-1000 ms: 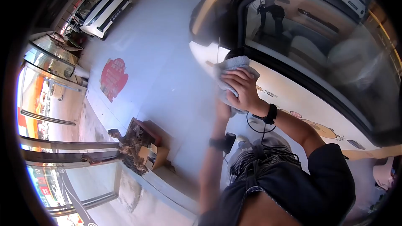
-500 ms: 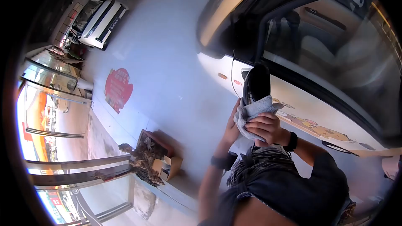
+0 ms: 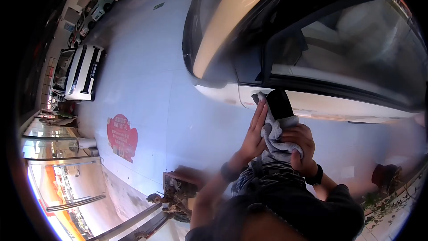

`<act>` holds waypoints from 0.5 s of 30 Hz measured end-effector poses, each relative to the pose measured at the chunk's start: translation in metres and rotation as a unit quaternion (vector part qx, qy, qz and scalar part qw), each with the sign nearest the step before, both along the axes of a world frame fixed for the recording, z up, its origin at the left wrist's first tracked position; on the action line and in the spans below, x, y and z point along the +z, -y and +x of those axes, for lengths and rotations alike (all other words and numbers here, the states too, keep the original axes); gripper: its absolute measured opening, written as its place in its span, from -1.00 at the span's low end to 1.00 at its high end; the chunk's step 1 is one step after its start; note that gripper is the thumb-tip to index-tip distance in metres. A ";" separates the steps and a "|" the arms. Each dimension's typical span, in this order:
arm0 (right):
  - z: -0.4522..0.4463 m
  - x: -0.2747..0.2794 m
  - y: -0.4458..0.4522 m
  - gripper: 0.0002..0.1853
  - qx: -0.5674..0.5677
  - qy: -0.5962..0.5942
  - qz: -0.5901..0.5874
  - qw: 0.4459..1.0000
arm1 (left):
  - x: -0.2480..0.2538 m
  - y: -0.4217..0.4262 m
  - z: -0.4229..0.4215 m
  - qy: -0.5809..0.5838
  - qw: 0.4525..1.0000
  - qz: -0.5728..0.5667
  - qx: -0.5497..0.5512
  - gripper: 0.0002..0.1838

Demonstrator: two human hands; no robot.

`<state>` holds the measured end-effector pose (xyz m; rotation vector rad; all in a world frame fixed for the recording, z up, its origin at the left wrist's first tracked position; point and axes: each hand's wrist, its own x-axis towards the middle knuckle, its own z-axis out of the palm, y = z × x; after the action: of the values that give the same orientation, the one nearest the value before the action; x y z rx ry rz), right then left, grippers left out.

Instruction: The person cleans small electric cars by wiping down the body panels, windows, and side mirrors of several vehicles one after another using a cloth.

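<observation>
Your left hand (image 3: 255, 138) lies at eight o'clock of the black side mirror (image 3: 280, 104), fingers extended, unclenched, against the grey cloth (image 3: 278, 140); press flat for even contact. The cloth bunches at six o'clock; smooth its folds. At five o'clock, your right hand (image 3: 303, 147) grasps the cloth; hold it taut.

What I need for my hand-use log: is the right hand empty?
No, the right hand has its fingers curled around a grey cloth.
</observation>
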<state>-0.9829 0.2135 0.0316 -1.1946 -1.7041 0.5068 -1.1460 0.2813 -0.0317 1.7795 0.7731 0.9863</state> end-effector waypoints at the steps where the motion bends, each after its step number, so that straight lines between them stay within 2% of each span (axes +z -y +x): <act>1: -0.005 0.002 0.000 -0.69 -0.025 -0.020 -0.009 0.999 | 0.002 -0.004 0.002 0.004 1.000 0.007 -0.006 -0.31; 5: -0.028 0.006 0.004 -0.70 -0.136 -0.025 -0.015 0.990 | 0.008 -0.019 0.002 0.029 0.998 -0.022 -0.046 -0.32; 8: -0.055 0.006 0.003 -0.70 -0.211 0.081 0.025 0.974 | 0.009 -0.026 -0.001 0.065 0.995 0.037 -0.065 -0.32; 12: -0.099 -0.014 -0.001 -0.70 -0.298 0.152 0.052 0.941 | 0.000 -0.035 -0.028 0.091 0.986 -0.002 -0.138 -0.31; 13: -0.113 -0.024 -0.003 -0.70 -0.307 0.154 0.057 0.937 | -0.006 -0.034 -0.041 0.085 0.976 -0.122 -0.157 -0.31; 15: -0.145 -0.037 -0.013 -0.71 -0.299 0.132 0.056 0.943 | -0.039 -0.041 -0.077 0.054 0.961 -0.196 -0.187 -0.42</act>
<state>-1.1279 0.2266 -0.0052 -1.6602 -1.4519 -0.1261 -1.2234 0.3228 -0.0704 1.4416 0.4951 0.6215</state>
